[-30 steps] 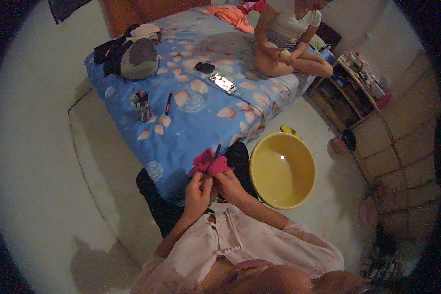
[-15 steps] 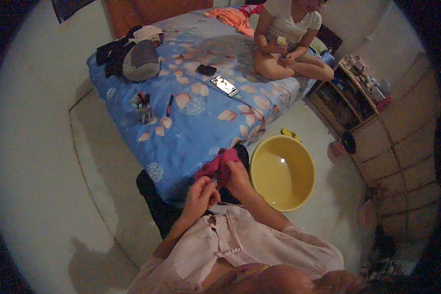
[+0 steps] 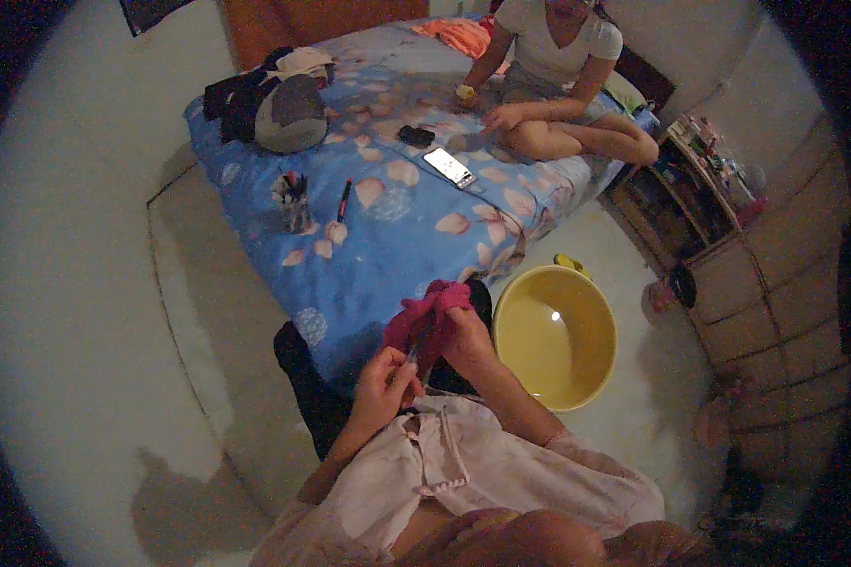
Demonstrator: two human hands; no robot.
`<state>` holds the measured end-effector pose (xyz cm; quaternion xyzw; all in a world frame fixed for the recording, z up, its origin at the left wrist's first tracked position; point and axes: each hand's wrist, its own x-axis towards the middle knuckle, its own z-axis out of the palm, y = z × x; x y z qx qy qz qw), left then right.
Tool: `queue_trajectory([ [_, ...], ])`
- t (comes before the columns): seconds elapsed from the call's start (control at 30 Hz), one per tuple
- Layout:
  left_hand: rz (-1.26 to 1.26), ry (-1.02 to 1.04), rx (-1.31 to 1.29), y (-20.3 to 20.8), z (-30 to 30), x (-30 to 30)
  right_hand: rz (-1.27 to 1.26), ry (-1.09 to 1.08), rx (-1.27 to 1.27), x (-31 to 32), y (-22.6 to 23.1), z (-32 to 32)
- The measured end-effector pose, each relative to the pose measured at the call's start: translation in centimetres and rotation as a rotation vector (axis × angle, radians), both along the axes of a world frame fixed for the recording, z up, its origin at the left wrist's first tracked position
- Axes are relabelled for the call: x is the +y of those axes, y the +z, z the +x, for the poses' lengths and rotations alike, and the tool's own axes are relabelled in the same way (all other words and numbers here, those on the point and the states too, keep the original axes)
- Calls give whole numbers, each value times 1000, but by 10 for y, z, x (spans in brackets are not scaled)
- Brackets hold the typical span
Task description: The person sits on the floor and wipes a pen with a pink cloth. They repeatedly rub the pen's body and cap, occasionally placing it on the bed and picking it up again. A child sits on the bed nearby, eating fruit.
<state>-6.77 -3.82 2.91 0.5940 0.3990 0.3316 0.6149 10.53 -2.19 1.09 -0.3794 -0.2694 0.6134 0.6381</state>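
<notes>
In front of my lap, a bright pink, soft piece of cloth (image 3: 429,310) is bunched up over the near corner of the bed. My right hand (image 3: 468,342) grips it from the right side, fingers closed round its edge. Just left and nearer to me, my left hand (image 3: 382,387) is closed, its fingertips pinching a small, thin, greyish-blue thing (image 3: 412,353) against the pink cloth. What kind of thing that is I cannot make out. Both hands are close together, and the cloth's lower part is partly hidden behind the fingers.
A blue floral bedspread (image 3: 378,255) bears a pen cup (image 3: 293,203), a red-and-black pen (image 3: 344,200), a lit phone (image 3: 450,167), a black case (image 3: 416,137) and caps (image 3: 291,113). Another person (image 3: 558,85) sits cross-legged there. Right of my knees stands a yellow basin (image 3: 558,340); beyond is a shelf (image 3: 686,194).
The view has shifted slightly. The other person's hand with the small yellowish thing has lowered toward the bed. My hands still hold the pink cloth, which has changed shape a little.
</notes>
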Motion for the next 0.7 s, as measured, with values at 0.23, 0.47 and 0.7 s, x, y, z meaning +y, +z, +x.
queue_trajectory([
  [0.23, -398, 61, -282, 9, -3, 1, -146, 106, 128, -21, -31, -24],
  [0.47, -366, 15, -251, 4, -12, -7, 16, 55, 317, -5, 22, -13],
  [0.7, -282, 79, -149, -1, -12, -7, -107, 191, 365, -17, 5, -28],
])
